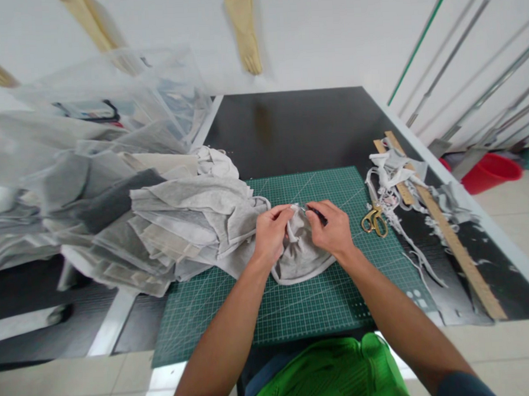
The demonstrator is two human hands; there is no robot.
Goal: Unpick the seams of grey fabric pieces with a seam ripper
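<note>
Both my hands work on a small grey fabric piece [299,256] with a white edge, lying on the green cutting mat [297,314]. My left hand [270,230] pinches the fabric's upper edge, fingers closed on it. My right hand [332,227] grips the same edge from the right, and a thin dark tool shows between its fingers; I cannot make out what the tool is. The two hands almost touch at the fabric's top.
A big heap of grey and white fabric pieces [159,227] covers the mat's left side and spills leftward. Gold-handled scissors [374,220] lie right of my right hand, beside fabric scraps [394,173] and a long wooden ruler [448,235]. A green bag [331,372] sits below the table edge. A red basin [491,171] stands on the floor.
</note>
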